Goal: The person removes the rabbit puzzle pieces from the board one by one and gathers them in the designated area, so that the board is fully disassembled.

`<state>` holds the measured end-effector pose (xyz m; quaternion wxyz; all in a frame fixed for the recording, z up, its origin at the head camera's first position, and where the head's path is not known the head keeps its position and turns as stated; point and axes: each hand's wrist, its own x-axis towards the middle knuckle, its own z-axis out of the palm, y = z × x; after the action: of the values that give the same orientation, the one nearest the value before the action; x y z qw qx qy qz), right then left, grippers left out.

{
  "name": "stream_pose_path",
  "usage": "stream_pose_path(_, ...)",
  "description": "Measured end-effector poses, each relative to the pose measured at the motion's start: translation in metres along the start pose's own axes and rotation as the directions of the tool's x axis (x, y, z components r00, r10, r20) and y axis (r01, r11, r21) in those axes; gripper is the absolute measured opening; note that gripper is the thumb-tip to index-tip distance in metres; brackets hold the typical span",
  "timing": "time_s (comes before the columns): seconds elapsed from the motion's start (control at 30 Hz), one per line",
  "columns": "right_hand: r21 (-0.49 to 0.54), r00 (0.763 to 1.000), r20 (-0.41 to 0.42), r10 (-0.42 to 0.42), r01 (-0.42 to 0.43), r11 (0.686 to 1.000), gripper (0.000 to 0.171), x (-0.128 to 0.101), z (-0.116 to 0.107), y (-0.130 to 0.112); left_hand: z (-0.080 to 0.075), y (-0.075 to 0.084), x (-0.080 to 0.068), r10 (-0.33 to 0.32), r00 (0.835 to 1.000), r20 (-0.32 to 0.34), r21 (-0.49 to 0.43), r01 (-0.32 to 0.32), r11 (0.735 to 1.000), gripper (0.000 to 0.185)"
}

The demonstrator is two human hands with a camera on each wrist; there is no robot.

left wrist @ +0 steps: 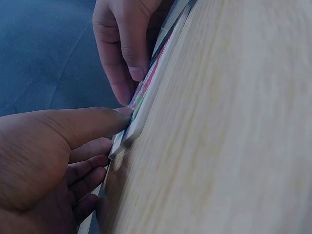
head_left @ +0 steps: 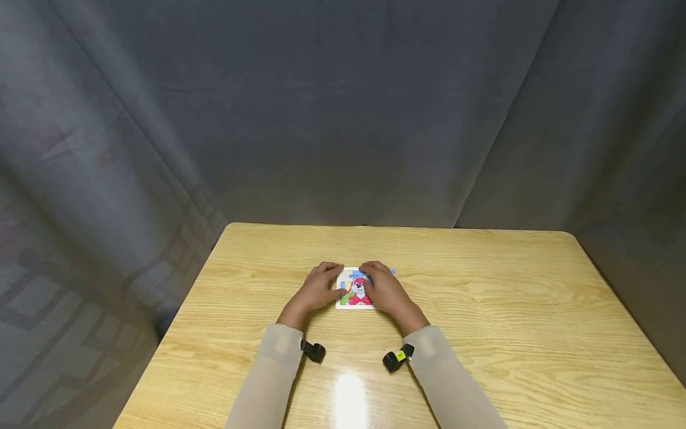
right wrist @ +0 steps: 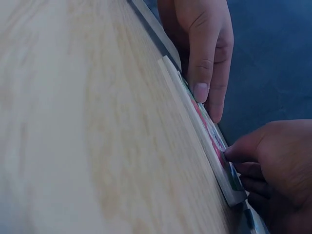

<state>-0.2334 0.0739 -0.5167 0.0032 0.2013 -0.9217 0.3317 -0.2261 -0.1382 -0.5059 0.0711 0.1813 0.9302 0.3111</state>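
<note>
A small white puzzle board [head_left: 355,292] with a red cartoon figure lies flat at the middle of the wooden table [head_left: 482,298]. My left hand [head_left: 337,280] holds its left side, fingers bent over the far corner and thumb on the picture. The left wrist view shows that thumb [left wrist: 114,117] on the board's edge [left wrist: 146,100]. My right hand [head_left: 371,279] grips the right side and hides that half of the picture. Its thumb [right wrist: 231,152] presses the picture near the board [right wrist: 195,126] corner. A blue bit [head_left: 391,271] shows past my right fingers.
Bare wood surrounds the board on every side. Grey cloth hangs behind and to both sides of the table. Black wrist cameras [head_left: 315,351] [head_left: 396,359] sit on my sleeves near the front edge.
</note>
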Motion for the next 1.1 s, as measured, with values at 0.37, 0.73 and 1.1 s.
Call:
stream_pose_path(0.37, -0.038, 0.999, 0.039, -0.003, 0.005, 0.999, 0.03, 0.004, -0.004, -0.004, 0.0, -0.001, 0.0, 0.005, 1.0, -0.012, -0.007, -0.005, 1.0, 0.067)
stream_pose_path(0.73, -0.034, 0.997, 0.071, 0.023, -0.021, 0.999, 0.025, 0.006, -0.011, -0.006, 0.001, 0.001, 0.001, 0.009, 1.0, -0.017, 0.005, -0.008, 1.0, 0.069)
stream_pose_path(1.1, -0.006, 0.997, 0.071, 0.032, -0.032, 0.999, 0.027, 0.005, -0.01, -0.006, 0.0, 0.001, 0.0, 0.011, 1.0, -0.012, 0.001, -0.011, 1.0, 0.068)
